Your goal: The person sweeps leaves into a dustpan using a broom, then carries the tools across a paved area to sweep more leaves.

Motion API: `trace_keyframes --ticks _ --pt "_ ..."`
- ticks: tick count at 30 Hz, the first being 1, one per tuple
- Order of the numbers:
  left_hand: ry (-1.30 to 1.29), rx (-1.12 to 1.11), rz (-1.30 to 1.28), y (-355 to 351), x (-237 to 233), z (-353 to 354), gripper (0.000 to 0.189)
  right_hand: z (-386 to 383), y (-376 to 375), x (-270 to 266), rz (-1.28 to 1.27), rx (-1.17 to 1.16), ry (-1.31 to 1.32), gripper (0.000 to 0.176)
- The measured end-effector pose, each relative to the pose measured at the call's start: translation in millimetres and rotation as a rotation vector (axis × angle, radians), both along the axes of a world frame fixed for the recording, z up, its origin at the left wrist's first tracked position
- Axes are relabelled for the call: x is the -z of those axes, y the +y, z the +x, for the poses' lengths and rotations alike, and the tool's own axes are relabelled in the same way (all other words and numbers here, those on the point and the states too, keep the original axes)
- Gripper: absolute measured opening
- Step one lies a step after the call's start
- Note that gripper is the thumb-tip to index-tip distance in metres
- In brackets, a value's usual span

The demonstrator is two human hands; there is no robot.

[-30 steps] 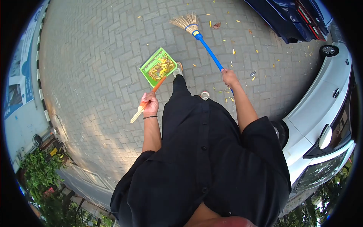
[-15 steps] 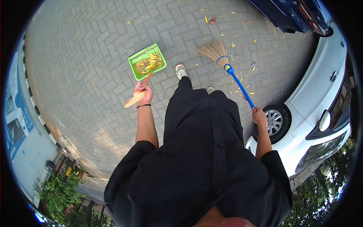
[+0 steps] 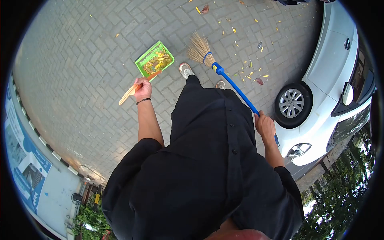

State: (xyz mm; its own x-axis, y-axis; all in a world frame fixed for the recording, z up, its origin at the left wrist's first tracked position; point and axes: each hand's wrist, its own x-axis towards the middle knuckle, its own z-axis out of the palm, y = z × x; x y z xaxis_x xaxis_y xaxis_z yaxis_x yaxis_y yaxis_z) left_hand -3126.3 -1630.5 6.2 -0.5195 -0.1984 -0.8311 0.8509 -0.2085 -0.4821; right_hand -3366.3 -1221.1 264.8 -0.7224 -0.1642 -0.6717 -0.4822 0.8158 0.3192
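Fingers of the right hand (image 3: pixel 266 125) are wrapped around a blue broom handle (image 3: pixel 241 94); those of the left hand (image 3: pixel 143 89) are closed on the orange handle (image 3: pixel 154 75) of a green dustpan (image 3: pixel 167 51). The dustpan is ahead of the left hand, with yellow and brown leaves (image 3: pixel 156 63) inside; whether its base touches the paving (image 3: pixel 108 80) cannot be told. The bristles (image 3: pixel 199 49) lie beyond the left shoe (image 3: pixel 185 70), apart from the dustpan; ground contact unconfirmed. Loose leaves (image 3: pixel 250 73) are scattered to the right, between the broom and the white car (image 3: pixel 336 80). In this inspector's judgement, sound practice calls for short, low strokes, bristles clear of the shoe, and a firm but unstrained right-hand grip. The dustpan is best carried level, since tipping could spill its contents; its lip should meet the paving squarely when receiving leaves.
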Motion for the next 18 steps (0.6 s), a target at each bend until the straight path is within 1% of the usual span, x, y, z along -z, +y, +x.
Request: trace_keyframes --ticks 2,3,4,6,8,10,11,14,17,18 --pt "0.079 -0.044 0.065 -6.5 -11.2 -3.2 0.014 5.3 15.0 13.5 0.01 -0.013 0.016 0.03" --pt "0.07 -0.021 0.087 -9.7 -21.3 -6.5 0.014 4.4 23.1 12.9 0.023 -0.007 0.026 0.03" --pt "0.064 -0.015 0.079 -8.1 -21.1 -6.5 0.014 4.2 30.2 9.5 0.035 0.002 0.039 0.03" --pt "0.053 -0.006 0.074 -8.6 -14.3 -6.3 0.013 -7.4 36.8 -6.1 0.118 0.062 0.08 0.031" --pt "0.042 -0.013 0.045 -8.1 -4.2 -9.7 0.013 -19.9 21.3 -34.7 0.15 0.15 0.088 0.032" --pt "0.007 0.002 0.008 -6.0 2.4 -10.6 0.013 -32.1 26.6 -51.3 0.175 0.188 0.106 0.032" --pt "-0.017 0.017 -0.02 -1.0 4.6 -12.1 0.013 -37.9 42.3 -57.5 0.154 0.253 0.088 0.033" --pt "-0.037 0.04 -0.104 3.1 -3.4 -18.1 0.015 -50.1 50.2 -71.8 0.01 0.368 0.045 0.035" --pt "-0.013 0.03 -0.127 10.3 -0.8 -13.7 0.015 -62.8 58.3 -34.3 -0.238 0.38 0.024 0.037" --pt "-0.026 0.024 -0.123 9.9 -1.9 -14.3 0.015 -69.3 34.6 -16.8 -0.259 0.399 0.027 0.038"
